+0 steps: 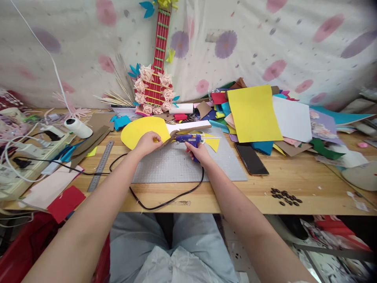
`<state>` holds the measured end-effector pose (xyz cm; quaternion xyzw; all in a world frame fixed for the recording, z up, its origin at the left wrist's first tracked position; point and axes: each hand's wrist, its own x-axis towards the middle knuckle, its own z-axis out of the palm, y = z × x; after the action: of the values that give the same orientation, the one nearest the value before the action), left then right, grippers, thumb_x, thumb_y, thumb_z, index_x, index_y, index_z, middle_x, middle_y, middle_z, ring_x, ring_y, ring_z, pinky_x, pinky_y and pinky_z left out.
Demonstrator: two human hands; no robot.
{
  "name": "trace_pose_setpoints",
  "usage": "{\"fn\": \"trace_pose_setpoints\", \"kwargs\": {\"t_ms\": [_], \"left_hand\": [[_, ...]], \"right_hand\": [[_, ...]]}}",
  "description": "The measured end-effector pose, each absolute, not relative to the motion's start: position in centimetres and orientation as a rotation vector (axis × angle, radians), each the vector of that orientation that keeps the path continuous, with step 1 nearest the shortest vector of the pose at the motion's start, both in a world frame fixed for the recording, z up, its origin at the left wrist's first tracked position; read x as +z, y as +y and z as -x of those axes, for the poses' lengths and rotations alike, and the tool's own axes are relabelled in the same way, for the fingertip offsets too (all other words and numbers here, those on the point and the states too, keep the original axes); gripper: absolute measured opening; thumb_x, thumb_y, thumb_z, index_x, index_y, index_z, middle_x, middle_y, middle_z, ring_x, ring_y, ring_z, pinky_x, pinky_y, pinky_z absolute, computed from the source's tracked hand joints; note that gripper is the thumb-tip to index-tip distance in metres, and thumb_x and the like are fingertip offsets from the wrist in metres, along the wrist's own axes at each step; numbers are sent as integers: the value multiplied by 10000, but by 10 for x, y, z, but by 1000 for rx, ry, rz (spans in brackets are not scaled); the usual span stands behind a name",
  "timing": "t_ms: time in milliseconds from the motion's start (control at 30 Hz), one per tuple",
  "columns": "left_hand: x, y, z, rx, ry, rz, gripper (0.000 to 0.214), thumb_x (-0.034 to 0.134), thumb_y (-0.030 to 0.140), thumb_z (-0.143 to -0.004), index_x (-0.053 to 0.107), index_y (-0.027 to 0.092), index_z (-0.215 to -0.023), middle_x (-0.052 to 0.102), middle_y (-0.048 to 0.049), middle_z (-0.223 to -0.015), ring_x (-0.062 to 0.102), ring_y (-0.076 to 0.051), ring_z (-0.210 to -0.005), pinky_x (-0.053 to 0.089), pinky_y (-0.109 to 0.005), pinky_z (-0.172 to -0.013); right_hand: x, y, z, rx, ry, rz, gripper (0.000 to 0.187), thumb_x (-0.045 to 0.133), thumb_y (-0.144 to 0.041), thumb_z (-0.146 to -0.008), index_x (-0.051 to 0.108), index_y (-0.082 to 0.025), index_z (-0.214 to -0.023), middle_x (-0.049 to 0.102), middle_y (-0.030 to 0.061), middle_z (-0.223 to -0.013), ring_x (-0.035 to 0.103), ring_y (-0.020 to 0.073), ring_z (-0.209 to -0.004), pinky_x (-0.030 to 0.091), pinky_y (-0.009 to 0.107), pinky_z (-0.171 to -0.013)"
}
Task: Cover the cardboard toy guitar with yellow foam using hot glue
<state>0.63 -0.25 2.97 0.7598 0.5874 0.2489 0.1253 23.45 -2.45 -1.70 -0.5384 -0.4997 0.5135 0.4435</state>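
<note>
My right hand (198, 151) is closed around the handle of a blue hot glue gun (188, 138), whose nozzle points left. My left hand (149, 143) is at the lower edge of a guitar-shaped cutout (140, 129), its fingers curled in and closed on that edge. The cutout has a rounded yellow body and a long white neck (191, 125), with brown cardboard showing along its side. The nozzle is close to the cutout's edge, but I cannot tell if they touch. A yellow scrap (214, 144) lies behind the gun on the grey cutting mat (165, 169).
A finished red toy guitar (156, 86) with paper roses leans at the back. On the right lie a yellow sheet (255, 114), a phone (251, 158) and several dark beads (285, 196). On the left are a steel ruler (101, 165), power strip (35, 165) and thread spool (78, 127). The gun's black cord (165, 206) loops across the table.
</note>
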Motion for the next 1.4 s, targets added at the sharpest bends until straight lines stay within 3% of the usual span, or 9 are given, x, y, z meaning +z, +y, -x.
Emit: {"fn": "trace_pose_setpoints", "kwargs": {"t_ms": [400, 1400], "left_hand": [[20, 3, -1, 801, 1623, -2129, 61, 570, 243, -630, 557, 193, -598, 661, -30, -807, 607, -205, -867, 454, -315, -820], [24, 3, -1, 750, 1637, -2103, 73, 557, 259, -627, 547, 196, -593, 660, -32, -813, 610, -207, -873, 456, -307, -810]], "right_hand": [[-7, -30, -229, 1267, -1263, 1382, 286, 596, -409, -797, 496, -182, -654, 511, -43, -465, 388, 51, -357, 324, 176, -335], [-6, -29, -225, 1283, -1244, 1382, 245, 578, -342, -825, 461, -187, -675, 515, -48, -518, 390, 48, -364, 341, 177, -334]]}}
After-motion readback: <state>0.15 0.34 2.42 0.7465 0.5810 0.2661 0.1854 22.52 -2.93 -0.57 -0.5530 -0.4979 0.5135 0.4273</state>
